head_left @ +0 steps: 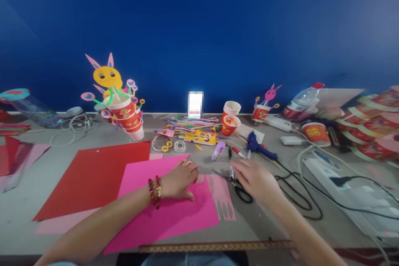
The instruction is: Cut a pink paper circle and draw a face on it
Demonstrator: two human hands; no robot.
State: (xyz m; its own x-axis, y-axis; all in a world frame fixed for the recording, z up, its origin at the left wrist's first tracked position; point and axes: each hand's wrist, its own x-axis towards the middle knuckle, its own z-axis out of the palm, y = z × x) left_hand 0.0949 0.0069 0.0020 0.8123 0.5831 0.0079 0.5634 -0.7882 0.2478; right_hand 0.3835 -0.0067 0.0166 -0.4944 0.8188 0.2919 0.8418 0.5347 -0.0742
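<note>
My left hand (pixel 181 179) rests on a bright pink sheet (pixel 168 212), its thumb apart from the other fingers. A faint round outline shows on the sheet beside the thumb. Over the black-handled scissors (pixel 242 194) is my right hand (pixel 254 178), blurred, with its fingertips close to a pen (pixel 230 158); whether it grips anything is not clear. A light pink sheet with leaf-shaped cut-outs (pixel 222 193) lies between the hands, partly beneath the bright pink one. To the left, a red sheet (pixel 96 178) lies partly under the bright pink paper.
A purple glue stick (pixel 218 151), tape roll (pixel 179 146) and colourful pipe cleaners (pixel 193 125) lie ahead. Decorated paper cups (pixel 124 112) stand back left. A blue glue gun (pixel 260 147) and its cable, a bottle (pixel 302 99) and power strip (pixel 336 195) are right.
</note>
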